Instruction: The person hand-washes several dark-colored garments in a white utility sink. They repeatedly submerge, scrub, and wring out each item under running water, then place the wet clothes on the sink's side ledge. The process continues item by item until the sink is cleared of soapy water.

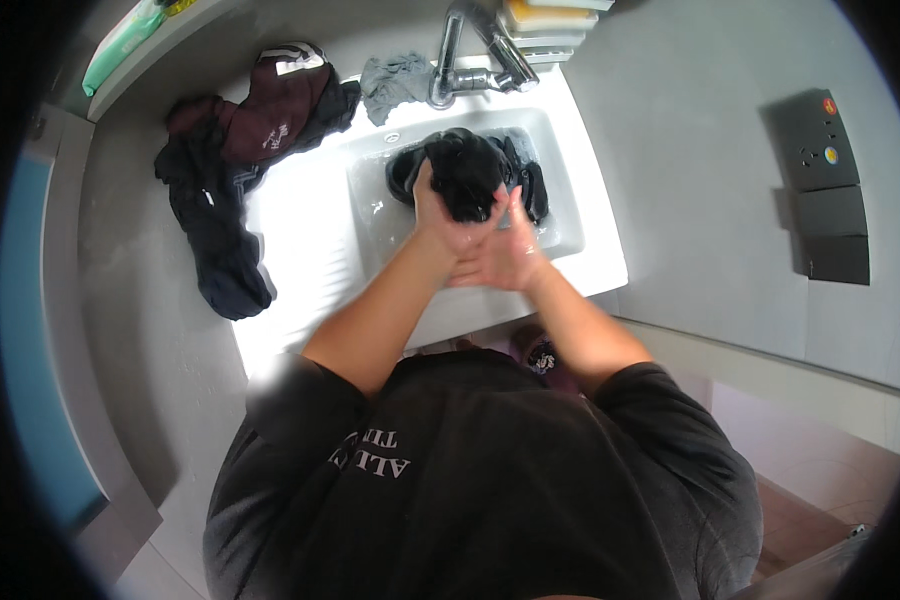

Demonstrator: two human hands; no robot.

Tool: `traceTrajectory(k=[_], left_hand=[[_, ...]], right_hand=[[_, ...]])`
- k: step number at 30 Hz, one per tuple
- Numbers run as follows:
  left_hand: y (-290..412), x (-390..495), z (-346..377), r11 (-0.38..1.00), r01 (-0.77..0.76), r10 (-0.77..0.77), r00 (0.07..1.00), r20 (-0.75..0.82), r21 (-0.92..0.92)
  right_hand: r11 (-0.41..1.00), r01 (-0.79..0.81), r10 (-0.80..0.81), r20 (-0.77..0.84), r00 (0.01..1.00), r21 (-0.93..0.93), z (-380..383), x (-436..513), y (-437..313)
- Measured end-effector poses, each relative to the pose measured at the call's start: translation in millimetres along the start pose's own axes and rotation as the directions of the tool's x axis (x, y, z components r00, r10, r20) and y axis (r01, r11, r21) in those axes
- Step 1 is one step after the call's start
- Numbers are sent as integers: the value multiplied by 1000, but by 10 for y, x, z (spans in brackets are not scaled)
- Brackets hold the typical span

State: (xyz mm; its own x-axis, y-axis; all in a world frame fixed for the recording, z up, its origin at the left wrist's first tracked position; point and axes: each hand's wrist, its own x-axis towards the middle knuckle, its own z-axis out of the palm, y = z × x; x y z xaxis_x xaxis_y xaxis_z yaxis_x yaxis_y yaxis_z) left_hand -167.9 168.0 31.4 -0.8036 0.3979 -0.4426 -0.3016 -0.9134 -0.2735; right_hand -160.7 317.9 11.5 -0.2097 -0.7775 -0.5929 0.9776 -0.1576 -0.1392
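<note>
A wet black garment [466, 176] is bunched up over the white sink basin [562, 187]. My left hand [450, 221] cups it from the near side, thumb along its left edge. Just below and to the right is my right hand [506, 255], palm turned up and thumb raised. Its fingers reach left beneath the heel of my left hand, and I see nothing in its palm. More dark wet cloth [534, 191] lies in water in the basin, partly hidden behind the held bundle.
A chrome faucet [484, 79] arches over the basin's far edge, beside a grey cloth [396, 82]. Maroon and black clothes [281, 120] are heaped on the counter at left. Stacked containers [551, 30] stand behind the faucet. Dark socket panels [825, 150] project from the right wall.
</note>
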Motion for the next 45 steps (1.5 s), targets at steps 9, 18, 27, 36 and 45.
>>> traceTrajectory(k=[9, 18, 27, 36, 45], left_hand=[[15, -597, -161, 913, 407, -388, 892, 231, -37], [180, -876, 41, 457, 34, 48, 997, -63, 889], [305, -349, -338, 198, 22, 348, 933, -91, 980], [262, -643, -247, 219, 97, 242, 959, -150, 971], [73, -262, -673, -369, 154, 723, 667, 179, 917]], right_hand=[[741, 337, -654, 507, 562, 581, 489, 680, -238], [802, 341, -409, -35, 912, -491, 716, 543, -508], [-32, -67, -697, -26, 717, -997, 417, 1116, -729], [-13, -10, -710, 2, 704, -1000, 391, 894, -596], [98, -223, -888, -186, 420, -970, 638, 925, -284]])
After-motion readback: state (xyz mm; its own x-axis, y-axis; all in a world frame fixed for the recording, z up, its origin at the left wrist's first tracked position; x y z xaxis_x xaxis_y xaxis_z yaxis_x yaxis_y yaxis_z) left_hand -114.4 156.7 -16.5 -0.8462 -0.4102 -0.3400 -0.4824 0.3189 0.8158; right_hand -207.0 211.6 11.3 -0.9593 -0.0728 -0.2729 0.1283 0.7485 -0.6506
